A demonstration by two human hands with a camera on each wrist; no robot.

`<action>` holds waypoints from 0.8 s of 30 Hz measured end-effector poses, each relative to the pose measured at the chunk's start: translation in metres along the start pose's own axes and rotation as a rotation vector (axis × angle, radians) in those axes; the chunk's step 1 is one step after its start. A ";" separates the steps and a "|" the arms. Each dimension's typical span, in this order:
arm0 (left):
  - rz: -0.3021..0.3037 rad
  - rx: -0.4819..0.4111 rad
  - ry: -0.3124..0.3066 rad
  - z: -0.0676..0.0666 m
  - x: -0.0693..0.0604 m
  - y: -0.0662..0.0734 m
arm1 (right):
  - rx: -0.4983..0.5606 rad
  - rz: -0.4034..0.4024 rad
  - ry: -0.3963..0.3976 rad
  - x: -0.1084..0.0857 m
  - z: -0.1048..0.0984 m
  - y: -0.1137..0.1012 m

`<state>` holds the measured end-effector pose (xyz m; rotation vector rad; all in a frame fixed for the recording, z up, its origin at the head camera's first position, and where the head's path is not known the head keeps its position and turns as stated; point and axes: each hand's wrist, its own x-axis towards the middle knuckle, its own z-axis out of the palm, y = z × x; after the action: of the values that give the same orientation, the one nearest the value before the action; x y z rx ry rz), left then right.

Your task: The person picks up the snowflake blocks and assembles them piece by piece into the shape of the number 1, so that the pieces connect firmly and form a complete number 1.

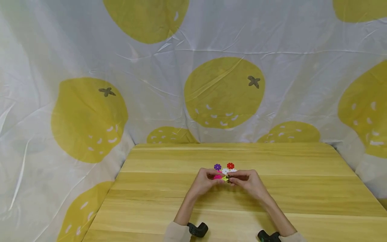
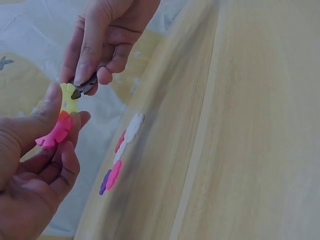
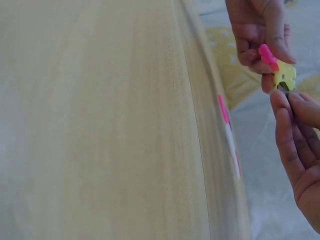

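Head view showed two bare hands meeting over a pale yellow wood-grain counter (image 1: 272,198), with three small flower-shaped pieces held between them, raised off its surface. Left hand (image 1: 203,183) had its fingers narrow, pinching a bright pink notched plastic disc (image 2: 57,132) joined to a pale yellow notched plastic disc (image 2: 69,100). Right hand (image 1: 252,184) had its fingers narrow too, gripping one dark, nearly black notched disc (image 2: 86,86) between thumb and fingertips; its edge met the edge of the yellow disc. Whether those two were interlocked could not be told.

Five more pieces lay in a close cluster on the counter, just beyond the hands: one purple flower disc (image 1: 217,166), one red flower disc (image 1: 230,165), two white flower discs (image 1: 225,171) and a second pink disc (image 2: 114,175), partly hidden behind the left fingers in the head view. That made eight pieces in all.

Two black wrist devices (image 1: 199,230) sat by two pale beige sleeves (image 1: 178,232), any lettering on them too small to read. Behind the counter hung white cloth (image 1: 163,80) printed with large yellow fruits.
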<state>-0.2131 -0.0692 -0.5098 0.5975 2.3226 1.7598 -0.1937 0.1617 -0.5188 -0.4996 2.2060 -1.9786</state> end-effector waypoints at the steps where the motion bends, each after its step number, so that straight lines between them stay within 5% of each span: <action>1: -0.006 -0.004 0.002 -0.001 0.000 0.000 | 0.012 0.007 -0.001 0.000 0.000 -0.001; 14: -0.042 -0.069 -0.025 -0.004 -0.004 -0.005 | 0.057 0.003 -0.001 -0.004 -0.003 -0.002; 19: -0.059 -0.008 -0.040 0.000 -0.005 -0.003 | 0.047 0.044 0.016 -0.004 -0.004 -0.002; 24: -0.007 0.098 -0.031 0.007 -0.005 0.003 | 0.030 0.088 0.085 -0.004 -0.005 0.000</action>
<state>-0.2057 -0.0644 -0.5099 0.6264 2.3973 1.6297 -0.1915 0.1680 -0.5186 -0.3150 2.2026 -2.0200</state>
